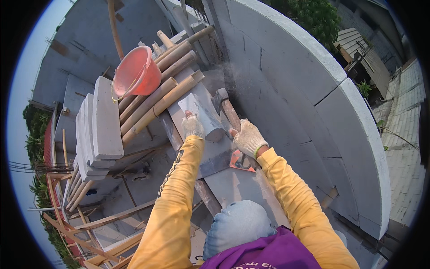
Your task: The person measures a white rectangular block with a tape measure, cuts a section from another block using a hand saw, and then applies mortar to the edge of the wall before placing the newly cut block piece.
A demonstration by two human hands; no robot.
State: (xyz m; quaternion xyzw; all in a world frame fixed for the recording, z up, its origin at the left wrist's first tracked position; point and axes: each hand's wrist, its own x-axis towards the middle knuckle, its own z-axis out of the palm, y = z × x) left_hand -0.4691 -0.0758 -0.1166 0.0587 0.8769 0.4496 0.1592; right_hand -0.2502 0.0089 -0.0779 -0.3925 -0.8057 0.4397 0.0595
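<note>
My left hand point(193, 126), in a pale knitted glove with bare fingertips, is closed on a chunk of grey-white lightweight block point(207, 120). The chunk lies on a plank-like grey surface in front of me. My right hand point(249, 138), gloved the same way, grips the wooden handle of a hammer point(231, 114). Its dark metal head is just beyond the chunk, close to its right side. A handsaw point(242, 161) with an orange handle lies flat below my hands, its wide blade pointing left.
A curved block wall point(309, 112) rises close on the right. At upper left, a red bucket point(138, 71) rests on several bamboo poles point(168, 96), beside stacked grey slabs point(105, 119). Wooden framing point(112, 217) shows lower down at left. Dust hangs near the wall.
</note>
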